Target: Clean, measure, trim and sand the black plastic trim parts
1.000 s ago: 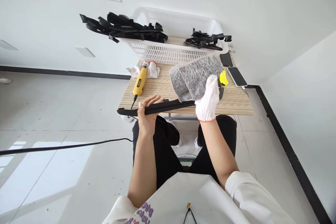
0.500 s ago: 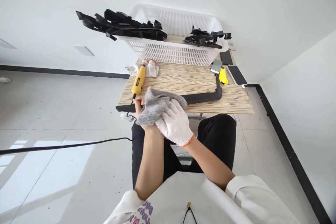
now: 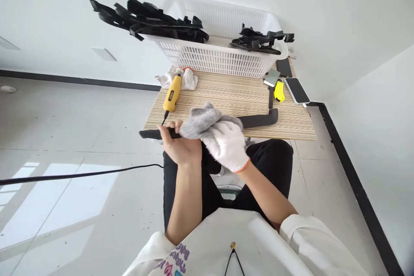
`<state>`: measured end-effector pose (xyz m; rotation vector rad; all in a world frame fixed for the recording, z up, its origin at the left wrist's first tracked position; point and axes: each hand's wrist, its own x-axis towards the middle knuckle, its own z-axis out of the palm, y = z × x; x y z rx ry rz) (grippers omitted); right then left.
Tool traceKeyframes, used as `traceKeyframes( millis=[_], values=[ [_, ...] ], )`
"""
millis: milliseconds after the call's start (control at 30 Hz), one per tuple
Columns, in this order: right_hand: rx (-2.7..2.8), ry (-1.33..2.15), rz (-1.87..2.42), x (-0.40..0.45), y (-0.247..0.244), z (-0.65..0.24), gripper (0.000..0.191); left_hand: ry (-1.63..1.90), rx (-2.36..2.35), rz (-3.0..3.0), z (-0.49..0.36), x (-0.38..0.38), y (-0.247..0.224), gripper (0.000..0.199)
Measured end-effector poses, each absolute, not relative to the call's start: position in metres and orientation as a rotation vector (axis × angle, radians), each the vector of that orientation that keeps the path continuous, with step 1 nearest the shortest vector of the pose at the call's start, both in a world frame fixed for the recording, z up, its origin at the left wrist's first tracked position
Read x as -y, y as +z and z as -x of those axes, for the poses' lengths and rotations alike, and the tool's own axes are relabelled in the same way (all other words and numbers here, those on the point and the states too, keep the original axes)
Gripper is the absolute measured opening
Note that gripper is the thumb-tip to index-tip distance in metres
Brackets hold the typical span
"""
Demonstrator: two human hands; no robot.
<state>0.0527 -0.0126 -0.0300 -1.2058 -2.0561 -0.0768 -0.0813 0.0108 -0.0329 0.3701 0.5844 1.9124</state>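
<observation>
A long black plastic trim piece (image 3: 258, 121) lies across the front of the table, its left end jutting past my fingers. My bare left hand (image 3: 183, 146) is closed around it near that end, palm up and thumb on the near side. In a white knitted glove with an orange cuff, my right hand (image 3: 226, 142) presses a bunched grey cloth (image 3: 202, 123) onto the piece's middle. The cloth hides that stretch of the piece and part of my right fingers. A yellow rotary tool (image 3: 172, 92) lies just beyond my left hand.
At the table's back stands a white plastic basket (image 3: 213, 58) holding several black plastic parts (image 3: 161, 23). A white glove (image 3: 189, 79) lies beside the tool. On the right are a yellow cutter (image 3: 279, 91), a phone (image 3: 297, 91) and a grey-green box (image 3: 272, 77). The wooden tabletop (image 3: 223, 95) is striped.
My right hand and the cloth have slid right along the trim piece. More of my left hand and its grip now shows. The view has shifted slightly.
</observation>
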Motion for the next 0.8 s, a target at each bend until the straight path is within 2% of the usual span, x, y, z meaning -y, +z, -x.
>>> traceKeyframes(
  millis=[167, 400, 500, 667, 800],
  values=[
    [1.725, -0.279, 1.570, 0.014, -0.049, -0.108, 0.036, 1.974, -0.388, -0.161, 0.080, -0.012, -0.023, 0.042],
    [1.926, -0.212, 1.408, 0.036, -0.041, -0.042, 0.026, 1.937, -0.465, 0.010, 0.069, -0.012, -0.022, 0.043],
    [1.840, -0.248, 1.531, 0.040, -0.050, -0.061, 0.026, 1.948, -0.492, -0.037, 0.080, -0.010, -0.027, 0.042],
    [1.500, -0.513, 1.850, 0.038, -0.062, -0.128, 0.029, 1.975, -0.564, -0.111, 0.077, -0.012, -0.033, 0.044],
    [1.650, -0.502, 1.804, 0.040, -0.053, -0.097, 0.032, 1.979, -0.581, -0.094, 0.063, -0.015, -0.035, 0.045]
  ],
)
